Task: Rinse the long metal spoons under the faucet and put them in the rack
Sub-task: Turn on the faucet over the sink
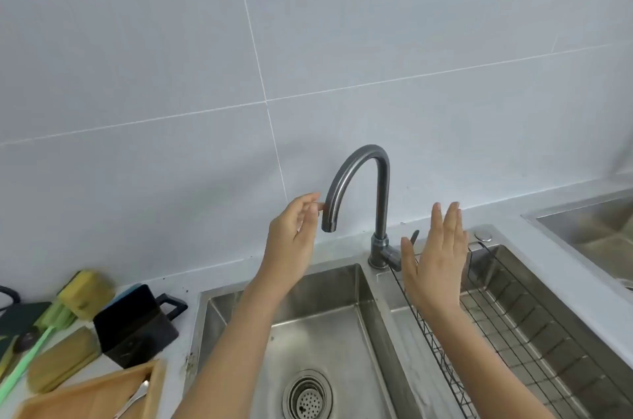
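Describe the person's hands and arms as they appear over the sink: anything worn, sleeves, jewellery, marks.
Both arms are bare as far as the frame shows, with no sleeve in view. The left hand and the right hand wear no gloves. No rings, watch, bracelet or wristband show on either hand or wrist. No marks or plasters can be made out, though the picture is slightly soft.
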